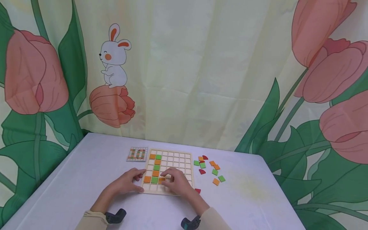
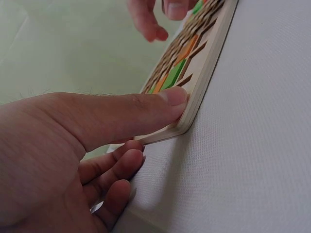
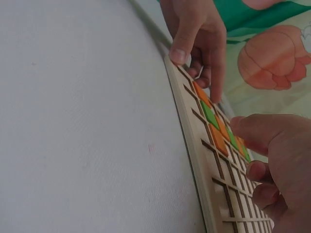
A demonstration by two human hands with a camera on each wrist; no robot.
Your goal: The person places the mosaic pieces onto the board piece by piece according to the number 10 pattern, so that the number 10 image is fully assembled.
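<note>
A square wooden grid board (image 1: pixel 178 156) lies on the table, with orange and green tiles set in its left part in the form of a figure 1. My left hand (image 1: pixel 126 181) grips the board at its near left corner; in the left wrist view the thumb (image 2: pixel 146 109) lies on the corner, with the other fingers curled beside the edge. My right hand (image 1: pixel 179 182) is over the near middle of the board, fingers loosely bent and nothing seen between them. Its fingertips are close to an orange tile (image 3: pixel 218 139) beside a green tile (image 3: pixel 209 114).
A small pattern card (image 1: pixel 137 154) lies behind the board's left side. To the right are scattered loose green tiles (image 1: pixel 215 172), orange tiles (image 1: pixel 216 181) and red quarter-round pieces (image 1: pixel 202 172). One red piece (image 1: pixel 197 190) is by the right forearm. A printed curtain (image 1: pixel 187 80) hangs behind the table.
</note>
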